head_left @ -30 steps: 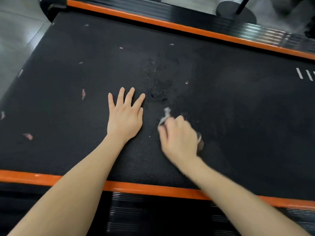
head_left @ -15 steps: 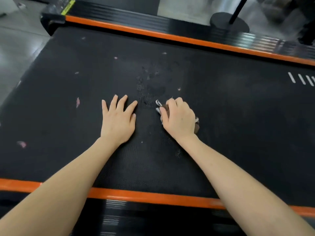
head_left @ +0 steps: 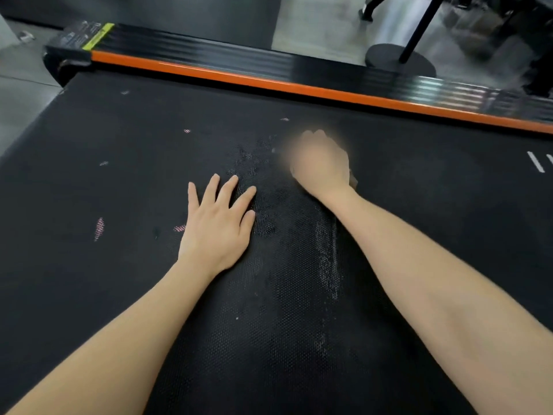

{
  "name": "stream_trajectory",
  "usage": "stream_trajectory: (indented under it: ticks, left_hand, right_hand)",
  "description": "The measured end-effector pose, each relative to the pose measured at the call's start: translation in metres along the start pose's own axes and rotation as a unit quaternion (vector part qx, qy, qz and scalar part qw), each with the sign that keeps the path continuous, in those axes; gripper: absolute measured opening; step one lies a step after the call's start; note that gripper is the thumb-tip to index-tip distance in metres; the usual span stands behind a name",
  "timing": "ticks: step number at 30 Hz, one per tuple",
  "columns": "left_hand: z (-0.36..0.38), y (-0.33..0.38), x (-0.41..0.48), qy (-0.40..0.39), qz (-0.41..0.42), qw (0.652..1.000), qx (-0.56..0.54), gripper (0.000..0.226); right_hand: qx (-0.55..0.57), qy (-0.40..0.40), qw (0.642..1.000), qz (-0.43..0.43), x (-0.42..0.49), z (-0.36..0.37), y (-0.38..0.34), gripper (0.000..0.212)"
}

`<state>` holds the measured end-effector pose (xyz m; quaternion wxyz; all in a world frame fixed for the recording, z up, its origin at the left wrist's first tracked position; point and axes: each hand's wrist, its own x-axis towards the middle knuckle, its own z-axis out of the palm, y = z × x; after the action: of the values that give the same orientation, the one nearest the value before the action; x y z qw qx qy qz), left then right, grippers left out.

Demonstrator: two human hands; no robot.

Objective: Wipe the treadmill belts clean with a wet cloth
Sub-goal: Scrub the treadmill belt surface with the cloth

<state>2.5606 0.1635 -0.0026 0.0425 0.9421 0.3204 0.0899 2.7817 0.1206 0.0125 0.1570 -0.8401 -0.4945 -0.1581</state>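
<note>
Right hand (head_left: 320,163) motion-blurred, fingers smeared. Cloth (head_left: 354,183) nearly all hidden under it; one brownish sliver by the wrist. Belt (head_left: 119,181) cut off near and right. White stripes (head_left: 535,161) clipped at right edge. Far-right background smeared.

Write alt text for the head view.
A person's right hand, motion-blurred, scrubs a black treadmill belt with a mostly hidden cloth. The left hand lies flat beside it, fingers spread, next to wet-looking streaks; an orange side rail runs beyond.

pressing the left hand (head_left: 217,226) flat, fingers spread; gripping a cloth (head_left: 354,183) in the blurred, curled right hand (head_left: 321,163), farther forward; both forearms bare, outstretched.
</note>
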Motion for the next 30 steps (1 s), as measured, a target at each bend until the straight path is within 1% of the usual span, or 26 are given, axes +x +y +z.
stream_trajectory:
  ticks: [3, 5, 9, 11, 13, 15, 17, 19, 21, 23, 25, 28, 30]
  left_hand:
    - [0.002, 0.0, 0.0, 0.003, 0.005, 1.0, -0.005, 0.057]
    - [0.001, 0.0, 0.0, 0.006, 0.004, 1.0, -0.005, 0.057]
    - [0.0, 0.0, 0.0, 0.0, 0.005, 1.0, -0.004, 0.055]
    - [0.0, 0.0, 0.0, -0.002, 0.004, 1.0, -0.004, 0.054]
    - [0.0, 0.001, 0.0, -0.002, 0.004, 1.0, -0.002, 0.053]
    - [0.0, 0.002, -0.001, -0.003, 0.004, 1.0, -0.002, 0.054]
    - [-0.001, 0.002, -0.001, -0.002, 0.005, 1.0, -0.003, 0.054]
    - [0.0, 0.001, 0.0, 0.0, 0.003, 1.0, -0.006, 0.055]
    - [0.0, 0.001, 0.0, 0.001, 0.003, 1.0, -0.005, 0.056]
    - [0.0, 0.0, 0.0, 0.003, 0.001, 1.0, -0.004, 0.056]
    - [0.0, 0.0, 0.0, 0.0, 0.003, 1.0, -0.003, 0.056]
    - [-0.001, 0.001, -0.001, -0.001, 0.003, 1.0, 0.002, 0.057]
    - [-0.002, 0.002, 0.0, 0.0, 0.002, 1.0, 0.002, 0.057]
  right_hand:
    - [-0.006, -0.023, 0.999, 0.024, 0.021, 0.005, 0.007, 0.032]
    - [-0.006, -0.033, 0.999, 0.023, 0.013, 0.001, 0.003, 0.032]
    - [-0.027, -0.05, 0.998, -0.021, -0.055, -0.03, -0.006, 0.028]
    - [-0.016, -0.055, 0.998, -0.039, -0.101, -0.053, -0.002, 0.025]
    - [0.002, -0.058, 0.996, -0.066, -0.129, -0.066, 0.002, 0.026]
    - [0.003, -0.053, 0.995, -0.087, -0.12, -0.062, 0.007, 0.031]
    - [-0.006, -0.043, 0.995, -0.086, -0.087, -0.047, 0.007, 0.034]
    - [-0.018, -0.045, 0.997, -0.054, -0.047, -0.03, 0.007, 0.032]
    - [-0.03, -0.062, 0.998, 0.001, -0.016, -0.017, 0.006, 0.031]
    - [-0.032, -0.067, 0.997, 0.028, -0.008, -0.013, 0.0, 0.031]
    - [-0.029, -0.062, 0.998, 0.012, -0.034, -0.024, -0.006, 0.028]
    - [0.007, -0.05, 0.998, -0.026, -0.115, -0.062, -0.006, 0.022]
    - [0.027, -0.062, 0.996, -0.058, -0.167, -0.089, -0.001, 0.025]
